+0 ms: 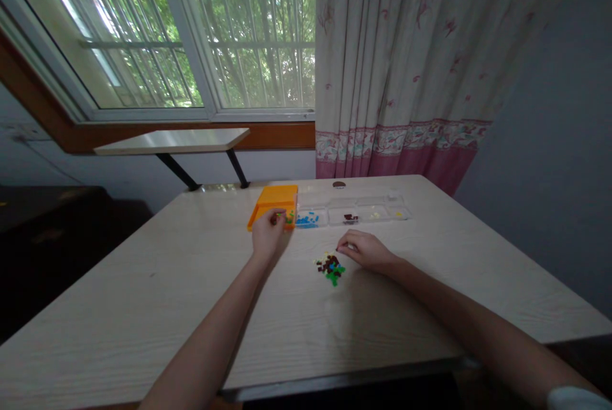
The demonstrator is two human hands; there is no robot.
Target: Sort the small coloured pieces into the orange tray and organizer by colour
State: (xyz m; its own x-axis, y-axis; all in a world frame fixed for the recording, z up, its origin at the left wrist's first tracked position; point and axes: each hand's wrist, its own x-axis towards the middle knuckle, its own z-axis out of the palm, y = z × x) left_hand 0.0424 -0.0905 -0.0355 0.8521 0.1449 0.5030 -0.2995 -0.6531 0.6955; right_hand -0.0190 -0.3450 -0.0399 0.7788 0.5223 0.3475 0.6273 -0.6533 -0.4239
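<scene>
My left hand (268,231) is over the orange box (278,194), fingers pinched beside small green pieces (289,217); whatever it holds is too small to name. A mixed pile of brown, green, blue and pale yellow pieces (331,267) lies on the table. At the pile's upper right, my right hand (361,248) pinches a tiny dark piece (337,249) at its fingertips. Behind the pile, a clear compartment tray (329,217) holds blue pieces (307,219), brown pieces (350,218) and some yellow ones (398,213) in separate sections.
The pale wooden table (167,282) reaches back to a window and a patterned curtain (401,78). A raised shelf (174,141) on black legs stands at the back left. A dark round object (339,184) lies near the back edge.
</scene>
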